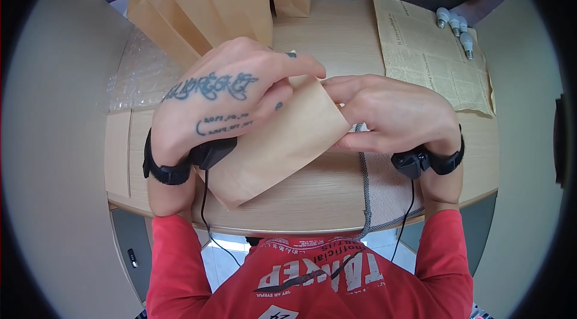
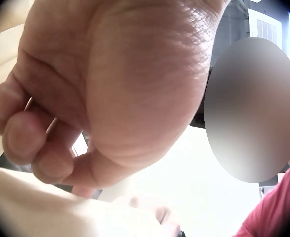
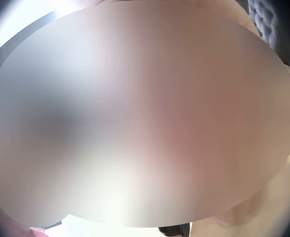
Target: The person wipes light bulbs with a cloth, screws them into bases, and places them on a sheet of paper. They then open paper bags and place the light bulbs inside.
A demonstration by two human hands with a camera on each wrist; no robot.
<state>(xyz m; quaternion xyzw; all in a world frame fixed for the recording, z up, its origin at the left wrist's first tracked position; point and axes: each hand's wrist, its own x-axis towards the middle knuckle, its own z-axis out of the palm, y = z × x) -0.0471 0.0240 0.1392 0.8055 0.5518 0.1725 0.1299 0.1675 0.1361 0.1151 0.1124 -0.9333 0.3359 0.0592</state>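
A light brown paper bag (image 1: 276, 144) is held at a slant over the front of the table, its lower corner toward the person. My left hand (image 1: 231, 84) pinches its upper edge between thumb and index finger. In the left wrist view, the curled fingers of that hand (image 2: 130, 89) are close above pale paper (image 2: 31, 202). At the bag's right end, my right hand (image 1: 390, 111) grips the edge, thumb low and fingers reaching behind the paper. Whatever is inside the bag is hidden. Blur covers most of the right wrist view.
Larger paper bags (image 1: 222, 6) stand at the back left, beside clear bubble wrap (image 1: 144, 66). Several light bulbs (image 1: 455, 24) lie on a newsprint-patterned sheet (image 1: 415, 54) at the back right. A pale cloth with grey edging (image 1: 384, 190) lies under the right forearm. Thin cables hang from both wrists.
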